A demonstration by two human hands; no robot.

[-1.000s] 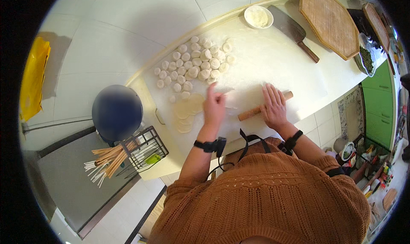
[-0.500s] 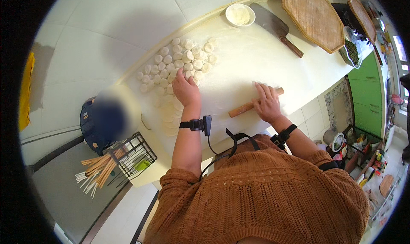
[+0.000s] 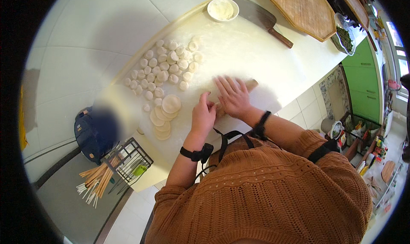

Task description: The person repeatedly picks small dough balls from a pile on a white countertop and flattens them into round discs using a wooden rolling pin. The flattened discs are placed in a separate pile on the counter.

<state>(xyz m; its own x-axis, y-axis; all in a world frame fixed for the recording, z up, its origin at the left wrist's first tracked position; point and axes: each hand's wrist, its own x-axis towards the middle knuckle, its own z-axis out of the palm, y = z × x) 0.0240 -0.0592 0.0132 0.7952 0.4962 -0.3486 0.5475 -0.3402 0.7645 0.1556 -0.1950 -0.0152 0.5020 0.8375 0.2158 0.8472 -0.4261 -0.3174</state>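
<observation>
My right hand (image 3: 234, 98) lies flat across a wooden rolling pin (image 3: 252, 85), fingers stretched out, covering most of it. Close beside the pin's near end is my left hand (image 3: 203, 113), its thumb and fingers bent toward each other; whatever they hold is hidden. Both hands are low over the floured white worktop (image 3: 239, 47). To the left lie several small round dough pieces (image 3: 162, 75), slightly flattened. Nearer to me, thin round dough wrappers (image 3: 171, 104) overlap in a stack.
At the back stand a white bowl of flour (image 3: 223, 10), a cleaver (image 3: 260, 17) and a wooden board (image 3: 303, 11). A clear container of chopped greens (image 3: 344, 39) is at the right. Left of the worktop are a wire rack with chopsticks (image 3: 132, 160) and a dark blue bag (image 3: 92, 135).
My left hand has left the dough pieces and come right, beside the rolling pin. My right hand has shifted left with the pin, its fingers now straighter. The whole view has shifted slightly.
</observation>
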